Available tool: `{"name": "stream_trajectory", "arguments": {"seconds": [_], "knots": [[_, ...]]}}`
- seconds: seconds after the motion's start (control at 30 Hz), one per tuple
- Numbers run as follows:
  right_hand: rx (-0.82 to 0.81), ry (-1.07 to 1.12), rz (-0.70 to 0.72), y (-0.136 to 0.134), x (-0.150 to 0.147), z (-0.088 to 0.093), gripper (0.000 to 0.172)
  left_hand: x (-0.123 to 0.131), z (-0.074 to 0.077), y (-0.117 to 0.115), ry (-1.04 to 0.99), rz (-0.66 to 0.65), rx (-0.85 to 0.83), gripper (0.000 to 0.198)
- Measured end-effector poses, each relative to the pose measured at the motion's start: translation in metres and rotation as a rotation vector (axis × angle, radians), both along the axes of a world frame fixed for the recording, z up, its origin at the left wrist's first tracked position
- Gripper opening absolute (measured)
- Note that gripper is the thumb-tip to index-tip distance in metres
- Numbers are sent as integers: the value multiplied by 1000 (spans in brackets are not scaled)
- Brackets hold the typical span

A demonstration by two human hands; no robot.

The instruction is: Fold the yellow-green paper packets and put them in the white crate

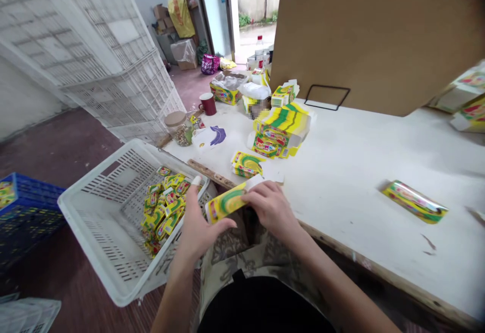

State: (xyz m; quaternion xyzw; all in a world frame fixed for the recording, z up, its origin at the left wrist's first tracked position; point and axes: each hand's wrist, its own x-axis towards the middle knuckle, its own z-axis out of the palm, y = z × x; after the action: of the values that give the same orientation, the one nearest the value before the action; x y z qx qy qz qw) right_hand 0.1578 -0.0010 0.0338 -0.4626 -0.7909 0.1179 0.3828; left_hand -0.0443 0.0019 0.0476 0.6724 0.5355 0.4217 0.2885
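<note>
While the right hand point(271, 204) pinches one end of a yellow carton point(229, 202), its grip clamped on the card, the left hand point(199, 232) waits at the other end with thumb and fingers spread apart (one fingertip wears a white wrap point(196, 180)). Whether the left palm touches the carton, I cannot tell. The carton is held tilted at the near edge of the counter point(341, 171), above the person's lap.

Just beyond it on the counter lies a small stack of flat cartons point(246, 163), and behind that a larger pile of cartons point(282, 131). To the left of the hands, a white crate point(113, 191) holds a heap of small packs point(166, 206) in the same yellow and green. Well apart to the right, a single shiny carton point(415, 201) lies on the counter. Farther back stand a lidded jar point(180, 128), a dark red mug point(208, 104) and, across the far side, a large sheet of brown cardboard point(359, 35).
</note>
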Motion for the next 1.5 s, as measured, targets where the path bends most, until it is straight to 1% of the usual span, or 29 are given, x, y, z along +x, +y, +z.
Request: {"name": "stream_trajectory", "arguments": {"seconds": [0.03,0.07,0.1,0.13,0.17,0.2,0.23,0.27,0.33,0.4,0.43,0.47,0.5,0.53,0.6,0.67,0.73,0.77,0.87,0.9,0.93,1.03,1.1,1.2,1.27,1.37,1.4,1.43,1.5], "knots": [[22,-30,72,-2,-2,2,20,1,3,1,97,-83,-68,91],[43,-20,116,-5,-4,4,19,3,4,2,164,-146,-137,82],[56,31,115,-7,-7,6,20,6,5,2,204,-182,-188,71],[55,115,70,-8,-8,7,28,9,4,2,224,-188,-213,61],[33,219,4,-9,-10,7,41,12,2,2,232,-160,-210,55],[-18,330,-50,-9,-11,6,54,15,-1,0,238,-115,-187,56],[-102,447,-66,-9,-12,4,64,18,-3,-2,247,-80,-160,59],[-225,571,-33,-8,-14,2,67,22,-6,-5,259,-71,-135,63],[-557,832,133,-6,-18,-4,62,28,-11,-12,279,-115,-73,69],[-857,1059,295,-5,-22,-9,59,32,-14,-18,290,-173,21,68],[-944,1126,345,-4,-24,-11,59,34,-15,-19,290,-183,71,64],[-975,1158,365,-4,-26,-12,61,34,-15,-20,290,-184,113,60],[-951,1158,353,-4,-26,-13,63,34,-14,-20,289,-180,136,55],[-889,1135,325,-4,-26,-13,64,33,-14,-20,287,-175,138,50],[-718,1026,275,-5,-24,-12,65,30,-14,-17,281,-176,74,45],[-552,829,284,-6,-21,-10,60,29,-17,-13,253,-179,-15,50],[-428,624,306,-8,-19,-9,50,30,-24,-11,224,-167,-41,57],[-382,560,283,-8,-18,-10,48,31,-27,-10,217,-145,-33,61],[-291,525,106,-5,-14,-16,50,32,-32,-8,248,-49,-10,62],[-276,505,72,-3,-12,-18,50,30,-31,-8,260,-30,-20,60],[-271,463,76,-2,-10,-20,49,28,-29,-7,269,-24,-31,58],[-310,297,203,1,0,-23,46,19,-21,-6,280,-70,-83,53],[-365,251,265,3,9,-20,38,12,-17,-5,287,-101,-114,53],[-448,255,349,4,18,-10,26,8,-13,-4,299,-134,-112,55],[-463,308,339,4,18,-5,22,9,-13,-4,315,-134,-89,56],[-424,419,239,2,11,-5,17,13,-12,-4,328,-113,-63,54],[-411,443,233,1,8,-7,20,15,-11,-4,320,-105,-58,54],[-404,464,250,0,7,-9,28,15,-11,-5,306,-100,-56,54],[-415,503,301,-2,4,-14,51,16,-12,-6,269,-106,-65,54]]}}
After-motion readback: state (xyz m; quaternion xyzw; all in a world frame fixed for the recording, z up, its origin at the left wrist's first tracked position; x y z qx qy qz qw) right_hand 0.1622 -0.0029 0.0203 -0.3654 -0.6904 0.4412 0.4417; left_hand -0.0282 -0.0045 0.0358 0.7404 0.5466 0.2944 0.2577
